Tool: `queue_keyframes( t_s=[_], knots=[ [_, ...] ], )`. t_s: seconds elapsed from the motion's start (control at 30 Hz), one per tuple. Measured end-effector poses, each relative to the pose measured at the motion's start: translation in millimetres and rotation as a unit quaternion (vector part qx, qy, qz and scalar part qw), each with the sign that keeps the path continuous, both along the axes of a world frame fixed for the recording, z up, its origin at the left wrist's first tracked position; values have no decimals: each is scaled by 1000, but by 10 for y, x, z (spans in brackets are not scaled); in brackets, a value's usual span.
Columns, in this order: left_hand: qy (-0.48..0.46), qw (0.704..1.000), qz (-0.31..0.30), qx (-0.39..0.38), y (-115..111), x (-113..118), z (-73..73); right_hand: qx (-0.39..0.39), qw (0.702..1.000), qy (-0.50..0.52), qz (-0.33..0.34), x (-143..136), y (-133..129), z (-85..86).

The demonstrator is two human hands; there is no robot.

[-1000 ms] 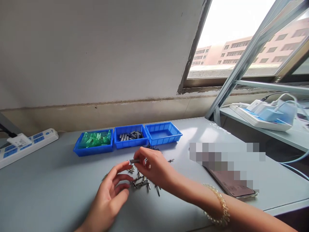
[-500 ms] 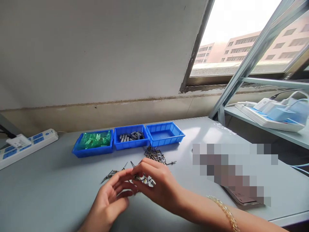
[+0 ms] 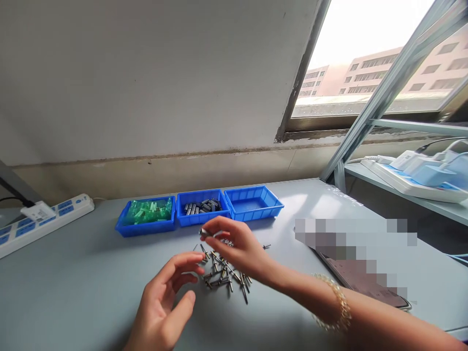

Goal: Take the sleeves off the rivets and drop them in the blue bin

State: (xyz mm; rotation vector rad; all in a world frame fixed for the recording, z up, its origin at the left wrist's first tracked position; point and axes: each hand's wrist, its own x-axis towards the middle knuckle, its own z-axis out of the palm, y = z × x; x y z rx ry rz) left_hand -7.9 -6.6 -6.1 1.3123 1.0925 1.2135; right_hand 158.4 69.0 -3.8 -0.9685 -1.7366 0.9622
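My right hand [image 3: 234, 243] is raised over the table, pinching a small metal cylinder [image 3: 203, 233] between thumb and fingers. Low and to its left, my left hand [image 3: 166, 297] is open, fingers curved and apart, with nothing in it. A loose pile of blind rivets [image 3: 230, 282] lies on the table under and beside my right hand, which partly hides it. Behind the hands, the middle blue bin [image 3: 203, 222] holds several grey metal cylinders [image 3: 201, 207].
The left blue bin [image 3: 146, 227] contains a green plastic bag [image 3: 148, 212]; a third blue bin [image 3: 254, 212] stands at the right. A power strip [image 3: 69, 209] lies far left. A dark, flat device [image 3: 365, 282], partly pixelated, lies at right beside a metal shelf frame [image 3: 365, 114].
My right hand has lifted away from my left hand and moved up towards the middle bin with the metal cylinder. More rivets show below it. My left hand has opened out.
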Motion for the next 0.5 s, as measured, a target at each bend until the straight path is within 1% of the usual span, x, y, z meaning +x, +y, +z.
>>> queue_keyframes(
  t_s=[0.03, 0.07, 0.1, 0.17, 0.23, 0.3, 0.33, 0.37, 0.43, 0.5],
  knots=[
    [3, 1000, -1, 6, 3, -12, -16, 59, 996, -53, -31, -5, 99, 35],
    [5, 1000, -4, 11, 8, -25, -34, 118, 985, -106, -63, -12, 206, 67],
    [8, 1000, -8, 17, 14, -39, -51, 171, 967, -164, -93, -20, 313, 95],
    [17, 999, -15, 26, 24, -67, -71, 194, 955, -201, -101, -24, 486, 144],
    [34, 999, -25, 23, 28, -90, -62, 202, 949, -224, -96, 15, 556, 185],
    [53, 998, -35, 13, 22, -99, -28, 212, 941, -245, -96, 132, 498, 219],
    [60, 997, -37, 8, 17, -98, -7, 216, 937, -253, -102, 230, 427, 230],
    [63, 997, -34, 7, 10, -93, 13, 227, 927, -276, -116, 354, 335, 233],
    [58, 998, -15, 15, -1, -76, 45, 223, 911, -313, -152, 681, 120, 196],
    [51, 998, 3, 26, -3, -59, 62, 200, 896, -340, -206, 1083, -102, 86]
  ],
)
